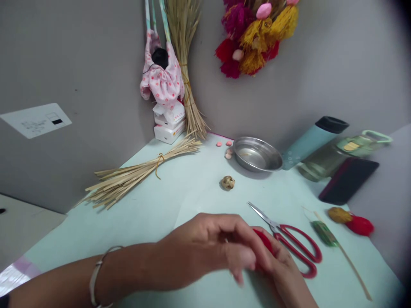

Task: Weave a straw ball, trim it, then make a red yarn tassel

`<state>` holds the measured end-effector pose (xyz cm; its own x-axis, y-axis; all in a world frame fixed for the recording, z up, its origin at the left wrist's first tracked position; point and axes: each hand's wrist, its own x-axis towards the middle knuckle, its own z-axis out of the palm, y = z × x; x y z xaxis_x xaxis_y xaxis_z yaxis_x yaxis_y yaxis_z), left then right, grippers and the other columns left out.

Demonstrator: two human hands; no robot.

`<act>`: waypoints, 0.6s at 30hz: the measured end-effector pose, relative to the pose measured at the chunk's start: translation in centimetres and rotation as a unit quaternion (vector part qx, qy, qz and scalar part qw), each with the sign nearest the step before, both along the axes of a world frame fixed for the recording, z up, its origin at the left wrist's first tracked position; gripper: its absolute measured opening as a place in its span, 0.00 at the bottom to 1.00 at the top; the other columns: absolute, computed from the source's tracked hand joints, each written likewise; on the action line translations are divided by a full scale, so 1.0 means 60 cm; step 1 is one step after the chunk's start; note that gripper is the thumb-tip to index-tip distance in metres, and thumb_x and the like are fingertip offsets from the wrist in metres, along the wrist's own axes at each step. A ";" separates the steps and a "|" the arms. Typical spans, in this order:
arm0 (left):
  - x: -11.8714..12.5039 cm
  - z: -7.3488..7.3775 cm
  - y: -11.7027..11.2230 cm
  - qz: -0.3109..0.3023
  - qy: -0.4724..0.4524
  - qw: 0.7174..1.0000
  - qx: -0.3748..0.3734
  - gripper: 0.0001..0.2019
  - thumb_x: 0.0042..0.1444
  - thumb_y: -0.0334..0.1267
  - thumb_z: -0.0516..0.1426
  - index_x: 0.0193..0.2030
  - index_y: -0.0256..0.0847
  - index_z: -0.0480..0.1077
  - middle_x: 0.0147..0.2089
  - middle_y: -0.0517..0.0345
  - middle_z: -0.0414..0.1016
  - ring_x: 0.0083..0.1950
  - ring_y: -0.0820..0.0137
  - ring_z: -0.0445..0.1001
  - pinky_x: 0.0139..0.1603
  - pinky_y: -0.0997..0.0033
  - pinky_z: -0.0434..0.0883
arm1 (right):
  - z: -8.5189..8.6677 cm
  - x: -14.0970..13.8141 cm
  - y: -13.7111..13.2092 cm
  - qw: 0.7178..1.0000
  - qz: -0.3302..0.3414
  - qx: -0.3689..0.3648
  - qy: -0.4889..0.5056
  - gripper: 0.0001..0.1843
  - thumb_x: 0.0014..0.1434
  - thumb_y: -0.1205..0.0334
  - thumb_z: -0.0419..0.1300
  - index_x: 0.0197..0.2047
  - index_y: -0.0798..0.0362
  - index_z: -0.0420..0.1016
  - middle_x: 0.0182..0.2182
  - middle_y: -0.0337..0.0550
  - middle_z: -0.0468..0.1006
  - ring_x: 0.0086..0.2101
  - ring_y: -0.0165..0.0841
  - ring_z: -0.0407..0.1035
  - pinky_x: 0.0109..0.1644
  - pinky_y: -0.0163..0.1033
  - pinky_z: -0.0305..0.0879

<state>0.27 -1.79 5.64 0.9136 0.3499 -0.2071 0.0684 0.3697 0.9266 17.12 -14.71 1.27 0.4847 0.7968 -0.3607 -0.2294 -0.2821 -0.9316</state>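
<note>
My left hand (213, 248), with a bangle at its wrist, reaches across from the left. Its fingers are curled over my right hand (285, 267), and the two meet at the table's front. Between them shows part of a red bundle (263, 243), perhaps yarn, which my right hand holds. A thin pale bit shows by my left thumb, too small to name; what the left fingertips grip is hidden. Just beyond my right hand lie scissors (297, 243) with red handles, blades pointing away. A small brown-and-cream ball (227, 183) sits farther back.
Bundled straw (138, 175) lies at left; another bundle (189, 98) stands by tissue packs (170, 124). A metal bowl (257, 156), pink pieces (228, 143), a blue tumbler (311, 141), green bottle (337, 154), phone (348, 182), green thread on a stick (325, 234) and red-yellow yarn (359, 224) are around.
</note>
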 end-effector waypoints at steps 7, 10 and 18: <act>0.063 -0.093 0.008 0.057 0.011 0.982 0.179 0.04 0.57 0.37 0.57 0.37 0.39 0.70 0.42 0.57 0.69 0.44 0.70 0.70 0.50 0.67 0.67 | -0.028 0.015 -0.011 0.999 0.004 -0.045 -0.030 0.18 0.53 0.45 0.68 0.31 0.52 0.76 0.20 0.37 0.72 0.25 0.31 0.60 0.31 0.35 0.54; 0.064 -0.108 0.005 0.028 0.024 0.982 0.184 0.05 0.55 0.36 0.59 0.37 0.39 0.72 0.42 0.57 0.70 0.43 0.70 0.70 0.51 0.67 0.67 | -0.037 0.017 -0.011 0.999 0.009 -0.045 -0.026 0.20 0.51 0.44 0.69 0.35 0.52 0.77 0.19 0.37 0.72 0.25 0.31 0.60 0.30 0.35 0.53; 0.066 -0.100 0.002 0.004 0.040 0.995 0.086 0.05 0.53 0.37 0.59 0.33 0.38 0.71 0.31 0.61 0.69 0.31 0.75 0.66 0.37 0.72 0.65 | -0.031 0.007 -0.005 1.000 0.003 -0.011 0.001 0.19 0.53 0.47 0.68 0.43 0.50 0.79 0.22 0.39 0.77 0.25 0.32 0.66 0.32 0.37 0.60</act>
